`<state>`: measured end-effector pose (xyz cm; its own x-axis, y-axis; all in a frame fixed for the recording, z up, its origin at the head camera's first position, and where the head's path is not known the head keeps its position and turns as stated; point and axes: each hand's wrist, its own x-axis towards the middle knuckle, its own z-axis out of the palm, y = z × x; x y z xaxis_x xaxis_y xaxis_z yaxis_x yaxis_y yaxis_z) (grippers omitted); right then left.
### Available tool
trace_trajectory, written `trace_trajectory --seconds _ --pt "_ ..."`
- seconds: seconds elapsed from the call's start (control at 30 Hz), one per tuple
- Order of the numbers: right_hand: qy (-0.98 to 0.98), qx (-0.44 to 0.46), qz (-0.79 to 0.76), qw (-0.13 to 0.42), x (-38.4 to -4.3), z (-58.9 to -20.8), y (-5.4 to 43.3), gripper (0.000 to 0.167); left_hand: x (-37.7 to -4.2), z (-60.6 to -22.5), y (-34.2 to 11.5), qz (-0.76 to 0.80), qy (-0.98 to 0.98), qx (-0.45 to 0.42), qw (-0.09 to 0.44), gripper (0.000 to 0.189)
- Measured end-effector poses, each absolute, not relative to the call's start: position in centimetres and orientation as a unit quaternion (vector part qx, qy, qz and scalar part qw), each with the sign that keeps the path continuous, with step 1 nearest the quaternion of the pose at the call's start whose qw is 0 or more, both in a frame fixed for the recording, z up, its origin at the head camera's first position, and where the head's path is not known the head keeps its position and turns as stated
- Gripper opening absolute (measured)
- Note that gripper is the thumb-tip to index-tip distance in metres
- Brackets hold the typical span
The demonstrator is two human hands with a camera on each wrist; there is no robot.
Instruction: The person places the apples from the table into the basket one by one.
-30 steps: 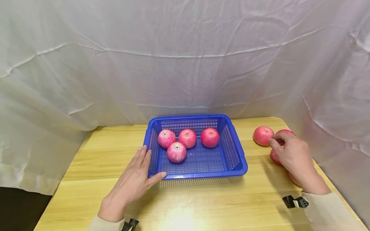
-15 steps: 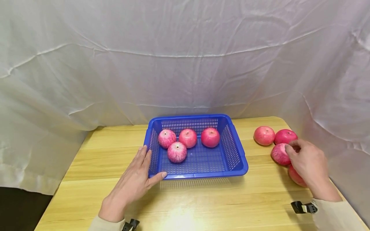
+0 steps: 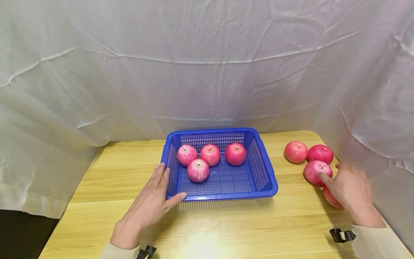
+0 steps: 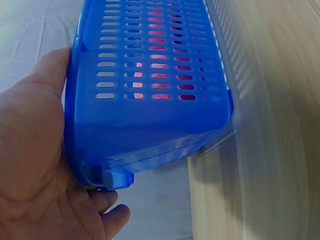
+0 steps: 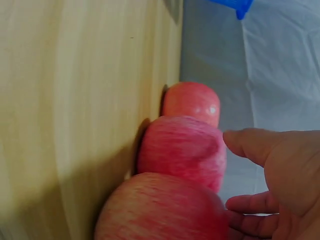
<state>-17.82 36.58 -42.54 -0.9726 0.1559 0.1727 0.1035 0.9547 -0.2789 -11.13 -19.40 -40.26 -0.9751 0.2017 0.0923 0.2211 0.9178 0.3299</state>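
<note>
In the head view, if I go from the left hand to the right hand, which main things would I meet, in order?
Left hand → blue basket → loose apple nearest the basket → right hand.

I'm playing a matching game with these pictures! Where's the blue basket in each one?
Head: the blue plastic basket is just below the middle, with four apples inside.
Left wrist: the basket is large, in the middle and running off the top edge.
Right wrist: only a bit of the basket peeks in at the top edge, right of the middle.
Shared landmark: the wooden table.
</note>
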Motion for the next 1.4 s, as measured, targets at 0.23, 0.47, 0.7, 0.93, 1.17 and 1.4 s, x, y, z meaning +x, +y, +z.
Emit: trace_trajectory --seconds 0.23,0.47,0.7,0.93,1.17,1.4 --pt "-0.99 -0.049 0.109 0.074 -18.4 -43.5 35.9 0.087 -11.1 -40.4 -19.5 -0.173 -0.978 -0.11 0.032 0.107" --pt "-0.993 -0.045 0.09 0.068 -18.7 -44.1 35.2 0.086 -11.1 -40.4 -19.5 -0.178 -0.977 -0.112 0.033 0.107" --pt "-0.989 -0.049 0.109 0.082 -19.1 -44.5 34.3 0.082 -11.2 -40.4 -19.5 -0.178 -0.977 -0.114 0.037 0.107" --pt "-0.984 -0.05 0.132 0.11 -19.3 -44.3 33.6 0.081 -11.2 -40.4 -19.4 -0.182 -0.976 -0.112 0.03 0.107" --pt "-0.978 -0.046 0.163 0.125 -19.3 -42.9 32.6 0.085 -11.2 -40.4 -19.4 -0.18 -0.977 -0.113 0.031 0.108" --pt "-0.967 -0.018 0.204 0.15 -19.4 -39.9 30.6 0.078 -11.1 -40.3 -19.5 -0.179 -0.977 -0.112 0.029 0.108"
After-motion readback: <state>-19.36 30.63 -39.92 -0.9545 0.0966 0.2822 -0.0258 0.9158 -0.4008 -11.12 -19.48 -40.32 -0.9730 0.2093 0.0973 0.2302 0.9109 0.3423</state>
